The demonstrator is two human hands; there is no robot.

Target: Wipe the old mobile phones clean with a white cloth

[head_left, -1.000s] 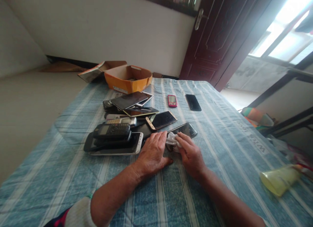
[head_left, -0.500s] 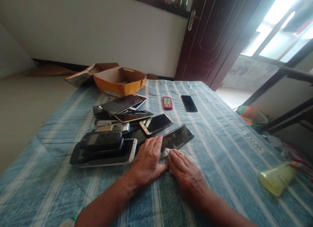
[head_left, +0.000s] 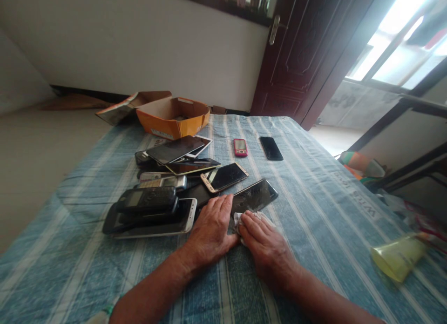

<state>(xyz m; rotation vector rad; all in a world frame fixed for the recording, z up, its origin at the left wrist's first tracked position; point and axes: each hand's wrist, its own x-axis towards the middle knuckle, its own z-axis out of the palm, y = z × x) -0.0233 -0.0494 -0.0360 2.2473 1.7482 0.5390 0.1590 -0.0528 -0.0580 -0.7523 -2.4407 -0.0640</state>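
A dark phone [head_left: 256, 194] lies face up, slanting up to the right, with smudges on its surface. My left hand [head_left: 213, 224] rests at its lower left end, thumb stretched toward my right hand. Under the fingers of my right hand [head_left: 262, 240] is a crumpled white cloth [head_left: 265, 218], pressed at the phone's near edge. Just beyond my left hand lies a gold-framed phone [head_left: 225, 177]. To the left, a black handset [head_left: 146, 199] sits on top of a larger white-edged phone [head_left: 186, 221].
Several more phones [head_left: 174, 149] are heaped at the left. An open orange box [head_left: 167, 123] stands at the back left. A pink phone [head_left: 240, 147] and a black phone [head_left: 271, 148] lie further back. A translucent yellow object [head_left: 398, 256] is at the right edge.
The whole view has shifted very slightly. Both hands keep nearly the same places on the phone and cloth.
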